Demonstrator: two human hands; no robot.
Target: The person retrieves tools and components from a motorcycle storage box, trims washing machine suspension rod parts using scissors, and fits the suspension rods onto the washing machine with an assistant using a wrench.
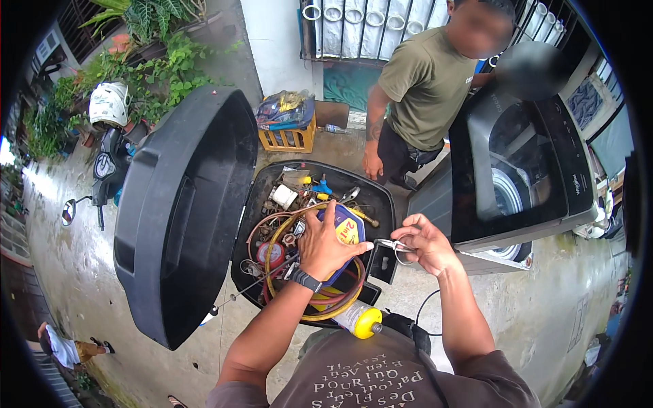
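Observation:
My left hand (328, 246) lies across a blue container with a yellow label (350, 230), its fingers spread and thumb stretched to the right. My right hand (425, 246) pinches a silvery looped metal piece (403, 249) just past the box's right side; its exact kind is unclear. Both hands are over a black top box (382, 197) with its lid (180, 211) swung open to the left. Yellow and red hoses (355, 289) coil round the container. A yellow-topped gas canister (364, 321) lies at the near edge. Around my left hand are a red round gauge (271, 254), a white cylinder (283, 196) and jumbled fittings.
A person in an olive shirt (425, 81) stands beside a dark top-loading washing machine (524, 170) at the right. Behind the box is a yellow crate (289, 139). A scooter (109, 163) with a white helmet (109, 104) stands left. Another person (71, 347) is at lower left.

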